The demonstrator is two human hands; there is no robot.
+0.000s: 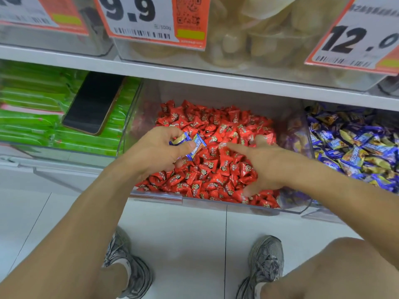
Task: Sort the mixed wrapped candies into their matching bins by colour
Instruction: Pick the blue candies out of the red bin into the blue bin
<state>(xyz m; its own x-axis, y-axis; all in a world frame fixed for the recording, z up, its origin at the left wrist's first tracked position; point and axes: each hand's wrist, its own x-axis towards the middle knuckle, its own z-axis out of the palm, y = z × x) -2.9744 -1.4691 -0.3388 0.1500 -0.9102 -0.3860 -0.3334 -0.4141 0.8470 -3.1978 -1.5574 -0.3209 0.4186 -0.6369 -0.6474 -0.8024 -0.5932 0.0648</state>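
Picking blue strays out of the red bin

The left hand (160, 147) pinches blue-and-gold candies (190, 143) above the red bin (216, 203); the right hand (262, 160) rakes spread-fingered through the red candies (216, 130). The blue bin (311, 143), right of it, awaits them; buried strays may remain.

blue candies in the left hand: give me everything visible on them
The blue candies are at least two small pieces in glossy blue-and-gold wrappers with light lettering, too blurred to read. The left hand pinches them between thumb and curled fingers, tilted, above the red candies in the middle bin. Their wrappers match the pile in the blue bin to the right. Parts are hidden behind the fingers.
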